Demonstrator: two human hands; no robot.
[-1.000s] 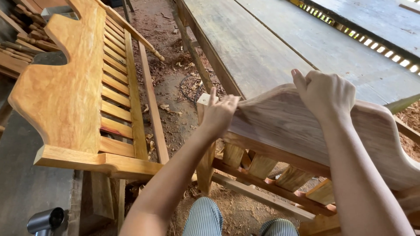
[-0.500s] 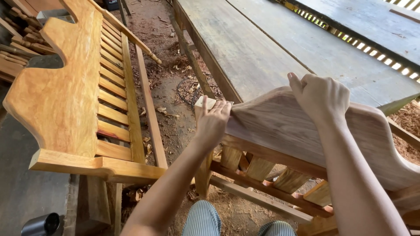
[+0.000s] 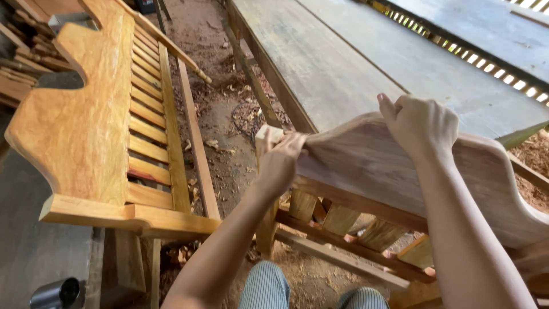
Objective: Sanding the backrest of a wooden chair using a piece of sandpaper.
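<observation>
while both hands (image 3: 349, 143) grip unvarnished bench back (image 3: 400, 171), varnished bench (image 3: 108, 126) beside

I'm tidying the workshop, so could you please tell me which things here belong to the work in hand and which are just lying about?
In hand:
- pale unfinished wooden bench back with wavy top, gripped by left hand and right hand

Lying about:
- orange varnished slatted bench
- grey plank table
- wood shavings
- metal cylinder

The left hand (image 3: 281, 162) slid a little along the curved top rail (image 3: 366, 163) of the unfinished bench back, its fingers closing flatter over the end by the corner post (image 3: 267, 137). The right hand (image 3: 420, 127) stayed gripped on the crest but drew slightly nearer the left one.
</observation>
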